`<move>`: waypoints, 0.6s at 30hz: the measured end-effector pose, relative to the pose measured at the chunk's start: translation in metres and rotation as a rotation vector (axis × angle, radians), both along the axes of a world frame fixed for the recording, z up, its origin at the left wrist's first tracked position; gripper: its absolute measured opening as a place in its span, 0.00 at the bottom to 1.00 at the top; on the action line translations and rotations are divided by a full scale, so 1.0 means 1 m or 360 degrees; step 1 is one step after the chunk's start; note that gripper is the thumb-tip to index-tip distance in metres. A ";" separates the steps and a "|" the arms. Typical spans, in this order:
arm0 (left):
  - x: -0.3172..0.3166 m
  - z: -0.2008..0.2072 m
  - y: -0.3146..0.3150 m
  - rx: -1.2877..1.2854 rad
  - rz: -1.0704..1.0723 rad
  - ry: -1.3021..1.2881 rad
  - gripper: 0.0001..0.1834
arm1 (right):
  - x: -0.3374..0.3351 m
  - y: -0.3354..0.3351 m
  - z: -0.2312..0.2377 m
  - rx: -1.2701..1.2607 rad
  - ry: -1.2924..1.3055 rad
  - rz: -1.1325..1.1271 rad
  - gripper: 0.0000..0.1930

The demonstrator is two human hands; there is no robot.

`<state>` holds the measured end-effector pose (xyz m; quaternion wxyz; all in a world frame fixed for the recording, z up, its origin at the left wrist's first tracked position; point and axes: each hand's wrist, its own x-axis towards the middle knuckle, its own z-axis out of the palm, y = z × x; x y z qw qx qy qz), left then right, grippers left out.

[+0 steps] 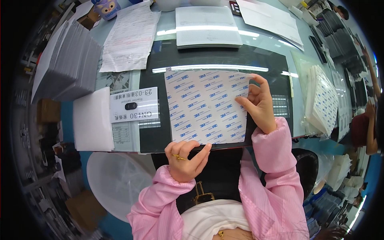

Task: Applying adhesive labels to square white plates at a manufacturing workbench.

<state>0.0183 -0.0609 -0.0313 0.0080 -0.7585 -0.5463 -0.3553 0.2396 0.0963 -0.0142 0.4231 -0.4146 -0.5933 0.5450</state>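
A square white sheet (208, 110) printed all over with a repeating blue pattern, like adhesive backing, lies in front of me on a dark mat (160, 64). At its lower edge is my left hand (185, 160), closed, with bent fingers and the thumb tip touching the edge. My right hand (262, 105) is curled round the right edge. Its thumb presses on the sheet's face, while the index finger reaches the upper right corner. Fingertips under the edges are hidden.
Left of the mat lie a printed label card (138, 106), white sheets (94, 122) and a tall stack of grey sheets (74, 60). Beyond are a pile of clear-topped sheets (206, 26) and written papers (130, 36). A bagged stack of patterned sheets (323, 102) stands right.
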 end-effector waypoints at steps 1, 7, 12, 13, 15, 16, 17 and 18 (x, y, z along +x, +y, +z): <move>0.003 0.000 0.001 -0.0007 0.0000 -0.0002 0.16 | 0.000 0.000 0.000 0.0001 -0.0002 -0.0011 0.30; 0.015 0.004 0.003 -0.0051 -0.0025 0.0016 0.15 | 0.001 -0.002 0.000 0.0043 -0.0106 -0.0048 0.31; 0.024 0.007 0.005 -0.0068 -0.0042 0.0029 0.15 | 0.003 -0.001 -0.001 0.0052 -0.0128 -0.0071 0.31; 0.025 0.007 0.005 -0.0075 -0.0044 0.0030 0.15 | 0.003 -0.001 -0.001 0.0055 -0.0138 -0.0058 0.32; 0.027 0.007 0.006 -0.0082 -0.0058 0.0029 0.15 | 0.004 -0.001 -0.001 0.0056 -0.0152 -0.0055 0.32; 0.028 0.007 0.007 -0.0090 -0.0059 0.0031 0.15 | 0.004 -0.001 -0.001 0.0062 -0.0162 -0.0056 0.32; 0.029 0.007 0.007 -0.0097 -0.0061 0.0034 0.16 | 0.004 -0.002 0.000 0.0067 -0.0173 -0.0056 0.32; 0.031 0.008 0.007 -0.0098 -0.0070 0.0032 0.16 | 0.004 -0.002 -0.001 0.0066 -0.0175 -0.0065 0.32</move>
